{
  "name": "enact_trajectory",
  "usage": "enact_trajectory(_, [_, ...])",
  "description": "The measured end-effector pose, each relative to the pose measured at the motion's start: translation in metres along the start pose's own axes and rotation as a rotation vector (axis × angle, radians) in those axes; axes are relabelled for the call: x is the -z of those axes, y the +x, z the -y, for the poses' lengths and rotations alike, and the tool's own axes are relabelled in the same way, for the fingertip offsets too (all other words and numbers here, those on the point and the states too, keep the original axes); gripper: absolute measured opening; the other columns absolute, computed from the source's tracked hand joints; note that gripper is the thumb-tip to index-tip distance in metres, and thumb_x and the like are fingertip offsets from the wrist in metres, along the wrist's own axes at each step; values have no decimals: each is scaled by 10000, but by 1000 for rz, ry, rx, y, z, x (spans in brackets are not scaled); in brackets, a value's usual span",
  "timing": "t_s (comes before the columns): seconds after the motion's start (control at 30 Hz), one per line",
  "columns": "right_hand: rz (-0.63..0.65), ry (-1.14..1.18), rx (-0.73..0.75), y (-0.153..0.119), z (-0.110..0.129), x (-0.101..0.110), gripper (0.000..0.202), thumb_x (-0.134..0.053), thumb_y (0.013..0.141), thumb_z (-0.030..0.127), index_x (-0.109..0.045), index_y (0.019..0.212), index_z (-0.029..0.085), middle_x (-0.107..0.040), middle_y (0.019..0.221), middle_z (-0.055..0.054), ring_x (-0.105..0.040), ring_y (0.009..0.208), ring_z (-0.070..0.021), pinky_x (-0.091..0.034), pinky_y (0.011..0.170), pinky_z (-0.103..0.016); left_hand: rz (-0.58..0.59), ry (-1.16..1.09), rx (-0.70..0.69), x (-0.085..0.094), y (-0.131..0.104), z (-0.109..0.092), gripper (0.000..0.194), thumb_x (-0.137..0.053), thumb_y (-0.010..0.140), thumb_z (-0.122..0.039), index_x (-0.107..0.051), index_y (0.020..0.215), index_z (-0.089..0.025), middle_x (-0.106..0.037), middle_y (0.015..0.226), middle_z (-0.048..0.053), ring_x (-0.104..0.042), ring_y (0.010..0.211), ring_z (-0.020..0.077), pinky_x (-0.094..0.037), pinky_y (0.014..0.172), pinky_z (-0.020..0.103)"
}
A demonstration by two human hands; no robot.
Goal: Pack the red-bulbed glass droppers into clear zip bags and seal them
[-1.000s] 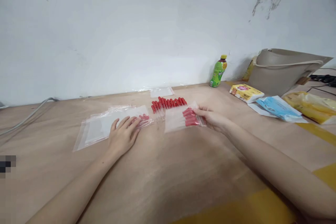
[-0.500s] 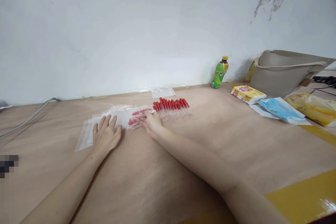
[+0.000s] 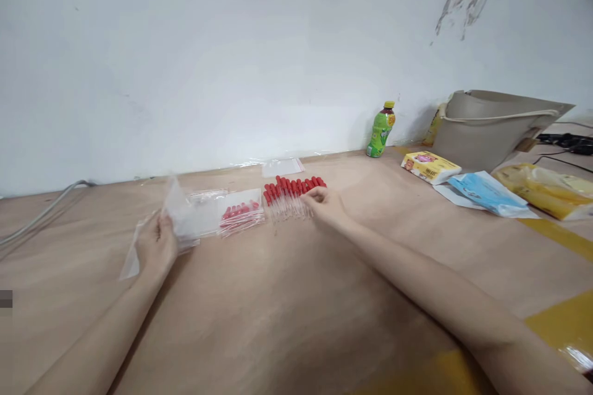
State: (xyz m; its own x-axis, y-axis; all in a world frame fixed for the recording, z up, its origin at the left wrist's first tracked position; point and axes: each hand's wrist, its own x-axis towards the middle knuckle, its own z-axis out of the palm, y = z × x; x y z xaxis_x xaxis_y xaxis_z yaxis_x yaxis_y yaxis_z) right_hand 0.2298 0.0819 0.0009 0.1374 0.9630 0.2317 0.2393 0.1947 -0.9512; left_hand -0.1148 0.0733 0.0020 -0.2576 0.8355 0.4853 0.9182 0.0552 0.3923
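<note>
My left hand is closed on a clear plastic bag, lifted and slightly blurred at the left. Below it lie more flat clear bags. To their right is a stack of bags with red-capped pieces inside. A row of red-capped clear tubes lies in the middle, caps toward the wall. My right hand is at the right end of this row, thumb and fingers pinched at the tubes; whether it grips one is hidden.
A flat clear packet lies near the wall. Farther right stand a green bottle and a grey bin, with a yellow tissue pack, blue packet and yellow packet. A grey cable is at left.
My left hand has gone from lying spread on the bags to holding one up. My right hand has left the filled bags and moved right to the tubes. The view has shifted slightly.
</note>
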Motion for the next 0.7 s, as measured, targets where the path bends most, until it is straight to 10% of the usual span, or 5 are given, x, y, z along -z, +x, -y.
enact_trajectory(0.13, [-220,-269,-56,36,-33,44,216,-563,644,348,-611,714,149,-612,648,-22,-542,584,-119,-408,533,-220,-94,-260,-256,21,-15,-36,405,-246,934,-399,-495,1162,-176,-554,1137,38,-508,1066,233,-436,881,344])
enact_trajectory(0.3, [-202,-341,-86,52,-49,52,240,-602,600,388,-623,670,159,-622,650,-19,-545,597,-126,-404,552,-224,542,-370,-914,22,-59,-91,332,-319,938,-279,-530,1194,-248,-507,1248,39,-425,1177,211,-341,996,398])
enact_trajectory(0.7, [-147,-448,-260,64,-40,35,228,-664,555,360,-551,475,179,-517,445,-28,-545,533,-177,-377,484,-260,680,-257,-881,5,-102,-98,382,-460,884,-349,-463,1261,-292,-406,1344,49,-382,1221,241,-343,998,442])
